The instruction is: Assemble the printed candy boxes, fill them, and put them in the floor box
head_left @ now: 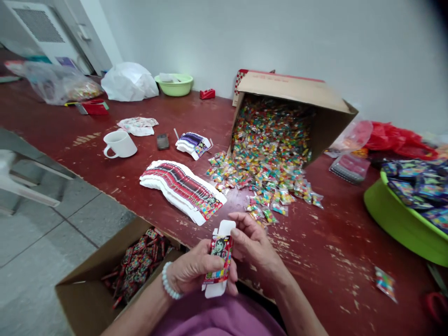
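Our left hand's (pixel 191 269) grip, in the head view, is closed around a small red box (pixel 220 261) with its end flaps out; our right hand (pixel 257 247) is at the upper flap, whether pinching we cannot tell. We have the box by the desk's (pixel 315 238) near edge, near the row of red cartons (pixel 182 189).

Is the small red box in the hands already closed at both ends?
No, white flaps stick out at the top and bottom of the small red box held in the left hand.
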Available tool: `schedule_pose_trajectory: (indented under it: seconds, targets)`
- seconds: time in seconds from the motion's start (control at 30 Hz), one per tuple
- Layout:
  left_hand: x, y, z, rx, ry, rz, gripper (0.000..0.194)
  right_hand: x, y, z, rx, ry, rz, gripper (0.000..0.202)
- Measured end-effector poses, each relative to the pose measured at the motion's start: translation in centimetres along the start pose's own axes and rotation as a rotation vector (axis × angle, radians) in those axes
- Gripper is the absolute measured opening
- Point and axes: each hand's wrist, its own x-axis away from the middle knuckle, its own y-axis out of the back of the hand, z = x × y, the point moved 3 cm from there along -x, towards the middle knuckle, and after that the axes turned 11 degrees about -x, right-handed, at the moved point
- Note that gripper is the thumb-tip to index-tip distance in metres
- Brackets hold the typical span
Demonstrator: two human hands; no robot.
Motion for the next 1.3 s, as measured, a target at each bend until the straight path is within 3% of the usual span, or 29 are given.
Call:
schedule_pose_trajectory:
  seconds: [0.1,0.2,0.33,0.47,0.57,0.67,0.77,0.87,1.07,1.2,1.3]
  targets:
    - [0.1,0.2,-0.5,-0.054,-0.034,-0.092,0.034,0.7,-0.2,-0.8,-0.020,-0.044,0.063,0.043]
    - [-0.1,0.2,-0.5,-0.120,-0.013,-0.182,0.035,1.3,-0.4,-1.6,-0.082,-0.102,0.091,0.036]
    - [-0.8,0.2,-0.2,-0.187,0.000,-0.294,0.037,1.2,0.2,-2.2,-0.023,-0.063,-0.055,0.029]
    - [-1.5,-0.1,-0.7,-0.341,-0.105,-0.340,0.032,0.8,1.1,-1.6,0.202,0.095,-0.257,0.029]
    - [-1.3,-0.2,-1.1,-0.416,-0.211,-0.501,0.047,0.8,1.4,-1.1,0.250,0.161,-0.323,0.028]
    - [-0.8,-0.4,-1.1,-0.479,-0.289,-0.617,0.065,0.7,1.5,-1.3,0.119,0.151,-0.334,0.028]
    - [-0.7,-0.5,-0.9,-0.539,-0.295,-0.615,0.068,0.8,1.6,-1.6,0.016,0.192,-0.350,0.036]
    - [-0.7,-0.2,-0.9,-0.535,-0.252,-0.574,0.060,0.9,1.5,-1.7,0.040,0.226,-0.289,0.026]
    - [-0.7,0.4,-2.0,-0.488,-0.234,-0.502,0.025,1.0,2.0,-1.6,0.102,0.083,-0.234,0.023]
    - [-0.7,0.4,-2.4,-0.541,-0.240,-0.449,0.016,0.7,2.5,-1.1,0.032,-0.012,-0.106,0.021]
    - [-0.6,0.5,-2.4,-0.566,-0.218,-0.430,0.015,0.8,2.7,-0.5,0.164,-0.015,-0.041,0.019]
